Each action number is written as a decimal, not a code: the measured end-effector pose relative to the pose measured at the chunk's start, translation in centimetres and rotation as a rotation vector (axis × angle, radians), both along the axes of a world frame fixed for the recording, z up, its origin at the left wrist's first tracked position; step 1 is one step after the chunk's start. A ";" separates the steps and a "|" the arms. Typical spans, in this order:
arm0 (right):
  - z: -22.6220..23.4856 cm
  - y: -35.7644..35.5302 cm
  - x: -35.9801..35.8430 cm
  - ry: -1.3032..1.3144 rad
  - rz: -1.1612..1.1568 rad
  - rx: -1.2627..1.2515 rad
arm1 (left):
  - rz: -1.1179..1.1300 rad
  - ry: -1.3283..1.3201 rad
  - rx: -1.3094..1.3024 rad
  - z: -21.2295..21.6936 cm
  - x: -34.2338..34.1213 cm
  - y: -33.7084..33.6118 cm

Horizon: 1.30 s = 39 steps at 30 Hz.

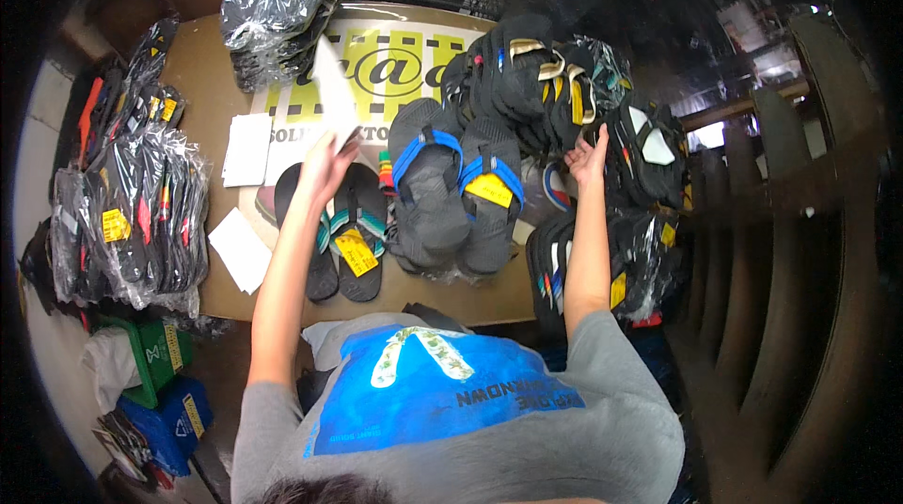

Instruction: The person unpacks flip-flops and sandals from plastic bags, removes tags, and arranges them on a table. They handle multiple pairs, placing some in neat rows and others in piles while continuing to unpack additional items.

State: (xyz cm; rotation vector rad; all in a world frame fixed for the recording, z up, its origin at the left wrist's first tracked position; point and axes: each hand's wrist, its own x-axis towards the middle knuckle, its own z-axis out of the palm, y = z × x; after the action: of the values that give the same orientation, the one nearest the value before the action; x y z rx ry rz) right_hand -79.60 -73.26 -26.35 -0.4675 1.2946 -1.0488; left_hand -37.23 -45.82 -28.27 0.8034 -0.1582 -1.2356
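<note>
A white sheet of paper (pixel 336 90) stands tilted in my left hand (pixel 326 168), whose fingers are closed on its lower end. Below that hand lies a pair of black flip-flops (pixel 356 264) with teal striped straps and a yellow tag, partly covered by my left forearm. Between my arms rests a stack of dark flip-flops (pixel 428 212) with blue straps, a yellow tag on the top pair. My right hand (pixel 588 158) is open, fingers apart, beside dark flip-flops with a white piece (pixel 651 139) on top. Whether it touches them, I cannot tell.
More white sheets (pixel 246 150) lie on the brown table (pixel 230 290). Plastic-wrapped flip-flops (pixel 141 222) crowd the left edge; another wrapped stack (pixel 282 10) stands at the back. Piled flip-flops (pixel 513 81) fill the right. Green (pixel 155 363) and blue (pixel 169 429) bins sit lower left.
</note>
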 end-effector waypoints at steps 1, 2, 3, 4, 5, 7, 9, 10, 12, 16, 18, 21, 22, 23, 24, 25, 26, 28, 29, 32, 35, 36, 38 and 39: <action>-0.1 -1.0 0.1 -0.078 0.041 0.044 | -0.010 -0.059 -0.068 0.9 -0.9 -3.9; 0.0 -1.9 0.4 -0.120 0.020 0.086 | -0.023 -0.073 -0.014 1.8 -1.6 -7.7; 0.1 -2.7 0.8 -0.122 0.080 0.011 | -0.011 -0.102 0.004 2.6 -2.5 -11.3; 0.4 -3.4 1.5 -0.092 0.082 -0.073 | 0.008 -0.091 0.087 3.2 -3.4 -14.5; 0.7 -4.0 2.1 -0.061 0.066 -0.126 | -0.048 -0.168 0.108 3.8 -3.9 -17.2; 1.5 -4.8 3.1 0.199 0.031 -0.333 | -0.142 -0.193 0.079 4.6 -5.6 -21.5; 1.8 -5.0 3.9 0.108 0.171 -0.249 | -0.233 -0.207 0.097 5.6 -8.5 -24.7; 1.8 -4.9 4.1 0.059 0.124 -0.245 | -0.284 -0.267 0.113 6.1 -10.6 -25.7; 1.5 -4.1 4.3 0.145 0.073 -0.246 | -0.348 -0.859 0.039 7.0 -14.8 -26.3; 1.7 -1.9 4.6 0.310 0.087 -0.414 | -0.168 -1.404 0.085 8.7 -20.7 -24.7; 3.2 -1.1 5.0 0.415 0.092 -0.539 | -0.094 -1.292 0.099 9.4 -20.5 -25.0; 6.6 -0.3 6.6 0.414 -0.034 -0.561 | -0.020 -1.248 -0.014 10.5 -18.4 -26.7; 7.8 0.3 7.1 0.468 0.009 -0.628 | -0.060 -1.233 -0.053 10.9 -18.0 -26.7; 8.9 0.9 7.6 0.506 0.040 -0.701 | -0.150 -1.232 -0.072 11.3 -17.6 -26.4; 9.9 1.8 7.9 0.540 0.053 -0.746 | -0.074 -1.304 -0.108 11.6 -17.2 -25.5; 10.6 3.3 8.0 0.583 0.074 -0.800 | -0.010 -1.300 -0.120 11.9 -16.9 -23.9; 11.2 5.2 7.8 0.566 0.041 -0.739 | 0.062 -1.286 -0.128 12.1 -16.4 -22.0; 11.5 10.3 7.6 0.524 0.012 -0.628 | -0.027 -1.148 -0.054 11.7 -15.0 -15.6; 11.5 13.1 7.4 0.510 0.010 -0.554 | -0.033 -1.119 -0.042 11.3 -14.4 -11.4; 9.4 21.3 8.6 0.438 0.171 -0.314 | -0.149 -1.127 0.096 9.6 -12.9 -0.6; 7.4 23.8 8.0 0.629 0.400 -0.450 | -0.404 -0.753 0.484 6.5 -11.8 5.1; 7.3 21.9 6.5 0.672 0.444 -0.571 | -0.387 -0.747 0.431 5.7 -11.5 6.0; 6.7 15.9 4.5 0.642 0.303 -0.850 | -0.385 -0.761 0.381 4.6 -11.6 6.8; 6.4 11.3 3.6 0.849 0.288 -1.029 | -0.505 -0.874 0.547 4.4 -11.3 6.8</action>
State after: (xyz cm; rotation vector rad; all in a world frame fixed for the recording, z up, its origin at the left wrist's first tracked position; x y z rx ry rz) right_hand -76.02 -61.94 -19.99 -1.9796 1.2285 -1.2622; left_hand -48.49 -38.98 -23.86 1.8385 -0.7918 -1.3306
